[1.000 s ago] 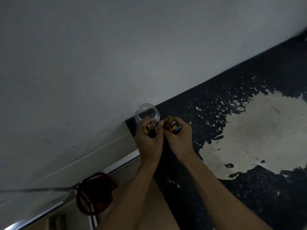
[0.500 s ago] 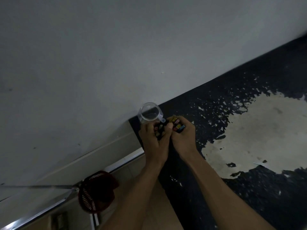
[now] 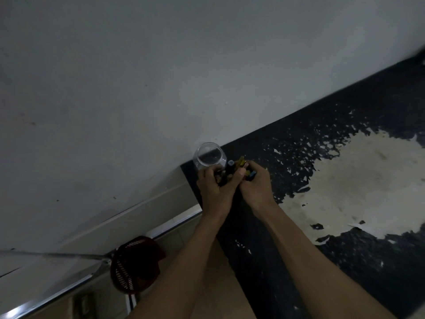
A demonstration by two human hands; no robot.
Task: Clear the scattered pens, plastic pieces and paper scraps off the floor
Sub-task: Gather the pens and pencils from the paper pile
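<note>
Left fingers: curled round a dark clutch of pens (image 3: 226,173) held by the left hand (image 3: 216,187), thumb pressed across them; the fingertips are mostly hidden behind the bundle.
Right fingers: the right hand (image 3: 254,187) grips a second bunch, coloured pen caps (image 3: 243,166) sticking out past the knuckles, yellow and blue among them.
Hands together: touching at the thumbs, the two bundles merging between them.
Jar: a clear plastic jar (image 3: 208,158) stands against the wall (image 3: 161,77), mouth towards the camera, just beyond the left knuckles; seemingly nothing in it.
Step in hand: judged to be gathering the pens into one bunch before loading them into the jar.
Next move: likely calls for tipping the bunch end-first into the jar's mouth, and steadying the light jar so it does not topple.
Arms: both forearms reach forward and converge.
Floor: dark mat (image 3: 299,261) with a worn pale patch (image 3: 356,187); a few pale scraps lie on it.
Aside: red mesh basket (image 3: 135,265) by the left forearm.
</note>
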